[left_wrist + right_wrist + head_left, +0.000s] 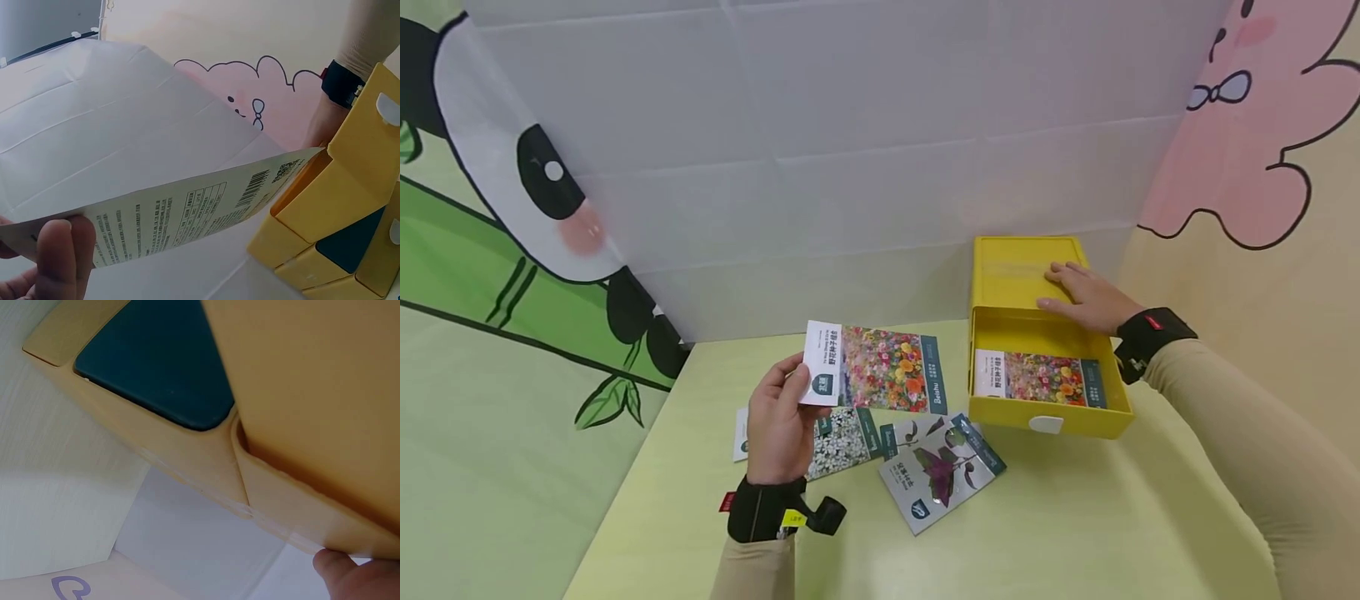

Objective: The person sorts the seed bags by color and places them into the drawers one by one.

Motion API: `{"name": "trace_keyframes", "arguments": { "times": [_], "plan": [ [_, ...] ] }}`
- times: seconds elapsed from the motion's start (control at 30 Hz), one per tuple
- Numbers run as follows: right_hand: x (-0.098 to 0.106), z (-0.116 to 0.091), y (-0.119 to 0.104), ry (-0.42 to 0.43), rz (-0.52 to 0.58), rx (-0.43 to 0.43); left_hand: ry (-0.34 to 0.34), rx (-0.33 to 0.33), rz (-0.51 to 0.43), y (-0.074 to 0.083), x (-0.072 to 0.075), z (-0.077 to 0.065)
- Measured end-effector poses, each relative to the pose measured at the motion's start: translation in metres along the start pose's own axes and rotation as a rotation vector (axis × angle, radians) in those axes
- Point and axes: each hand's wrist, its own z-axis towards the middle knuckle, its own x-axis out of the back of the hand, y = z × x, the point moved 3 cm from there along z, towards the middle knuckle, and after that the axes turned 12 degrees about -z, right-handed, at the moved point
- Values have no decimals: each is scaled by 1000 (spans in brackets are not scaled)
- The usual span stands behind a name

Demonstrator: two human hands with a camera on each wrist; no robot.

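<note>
My left hand [781,421] pinches a wildflower seed packet [891,367] by its white end, between thumb and fingers, above the table. Its printed back with a barcode [255,187] faces the left wrist view. To the right stands a yellow box [1045,408] with its lid [1026,267] tipped back and a white latch in front. A similar flower packet [1048,377] lies inside it. Over the raised lid rests my right hand [1093,300], fingers extended. The right wrist view catches only a thumb [356,575] at the yellow edge.
Below the held packet lies a white-flower packet [842,442], partly covered by my left hand. A purple-leaf packet [940,475] overlaps another packet [901,433] nearer the box. Behind the table [1037,517] hangs a white sheet [850,192]; printed cartoon walls stand at both sides.
</note>
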Motion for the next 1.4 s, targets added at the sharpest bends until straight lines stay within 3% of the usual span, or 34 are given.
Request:
{"name": "trace_keyframes", "arguments": {
  "times": [0.5, 0.8, 1.4],
  "plan": [
    [-5, -4, 2, 2, 3, -7, -54, 21, 32, 1, -19, 8],
    [0, -2, 1, 5, 1, -3, -101, -11, 33, 2, -37, 20],
    [1, 0, 0, 10, 1, 5, -121, -48, 129, -14, -70, 30]
  ]
}}
